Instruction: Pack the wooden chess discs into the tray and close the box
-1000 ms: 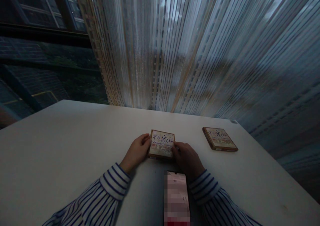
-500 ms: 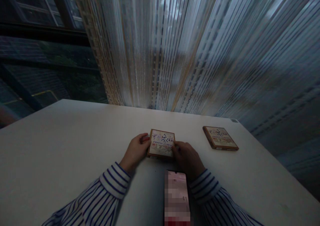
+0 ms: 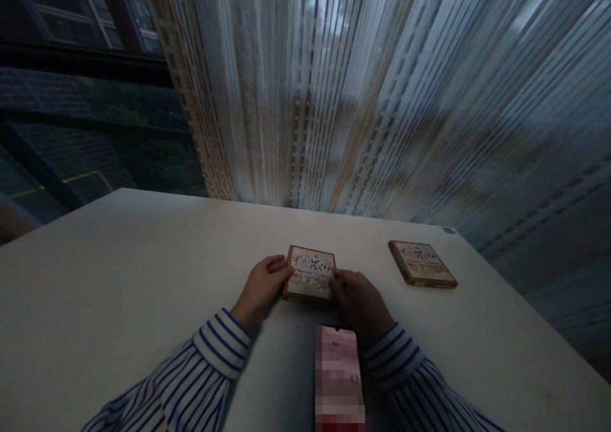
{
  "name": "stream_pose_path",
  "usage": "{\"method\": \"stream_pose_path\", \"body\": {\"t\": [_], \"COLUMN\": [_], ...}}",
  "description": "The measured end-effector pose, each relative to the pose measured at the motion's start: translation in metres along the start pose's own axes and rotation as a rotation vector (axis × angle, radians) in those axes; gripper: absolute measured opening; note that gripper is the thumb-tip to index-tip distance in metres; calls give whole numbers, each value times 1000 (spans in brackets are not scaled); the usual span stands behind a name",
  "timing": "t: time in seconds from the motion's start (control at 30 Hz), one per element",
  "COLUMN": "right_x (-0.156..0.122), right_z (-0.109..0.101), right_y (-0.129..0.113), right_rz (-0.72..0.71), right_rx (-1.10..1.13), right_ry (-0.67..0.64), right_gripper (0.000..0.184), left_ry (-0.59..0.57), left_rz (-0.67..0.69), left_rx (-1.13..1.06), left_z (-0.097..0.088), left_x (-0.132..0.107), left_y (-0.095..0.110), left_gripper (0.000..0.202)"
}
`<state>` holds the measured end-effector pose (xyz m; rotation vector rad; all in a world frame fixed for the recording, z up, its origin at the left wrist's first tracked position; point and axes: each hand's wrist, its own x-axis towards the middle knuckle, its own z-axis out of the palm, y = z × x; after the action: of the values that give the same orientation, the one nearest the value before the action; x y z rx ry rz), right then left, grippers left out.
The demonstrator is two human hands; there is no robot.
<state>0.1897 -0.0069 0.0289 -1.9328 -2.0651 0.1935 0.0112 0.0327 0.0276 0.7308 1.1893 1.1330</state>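
Note:
Between my two hands is a flat, square Chinese chess box (image 3: 311,280) with a brown edge and a pale printed top. My left hand (image 3: 260,288) grips its left side, the thumb now at the top's edge. On the opposite side, my right hand (image 3: 359,298) has thumb and fingers closed on the right edge. The box's near edge casts a shadow on the white table (image 3: 143,279). Just below it lies a phone (image 3: 340,375) with a lit pink screen, partly pixelated. The fingers under the box are hidden.
A second, matching Chinese chess box (image 3: 422,264) lies to the right, towards the table's right edge. Behind the table hangs a string curtain (image 3: 305,101), with a window at the left. Part of a blurred person's arm (image 3: 14,221) shows at the far left.
My left thumb has shifted slightly right onto the box's top edge. The box stays between both hands in nearly the same place, and the view has moved very slightly.

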Motion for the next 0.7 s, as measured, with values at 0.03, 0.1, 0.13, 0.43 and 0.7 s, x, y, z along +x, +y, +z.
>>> {"method": "stream_pose_path", "body": {"t": [0.03,0.1,0.13,0.43,0.7], "right_x": [0,-1,-1,-1,-2], "right_z": [0,0,0,1,1], "right_y": [0,0,0,2,1], "right_rz": [-1,-3,-4,-22,42], "right_rx": [2,3,4,9,138], "right_ry": [5,17,19,30,50], "right_gripper": [31,31,31,32,33], "left_ry": [-6,-32,-44,-61,-45], "left_rz": [-4,-15,-19,-57,-69], "left_rx": [-5,-4,-2,-40,-88], "left_z": [0,1,2,4,4], "left_x": [0,0,-1,-4,-6], "left_y": [-1,-2,-3,-3,-2], "left_gripper": [37,38,38,37,43]}}
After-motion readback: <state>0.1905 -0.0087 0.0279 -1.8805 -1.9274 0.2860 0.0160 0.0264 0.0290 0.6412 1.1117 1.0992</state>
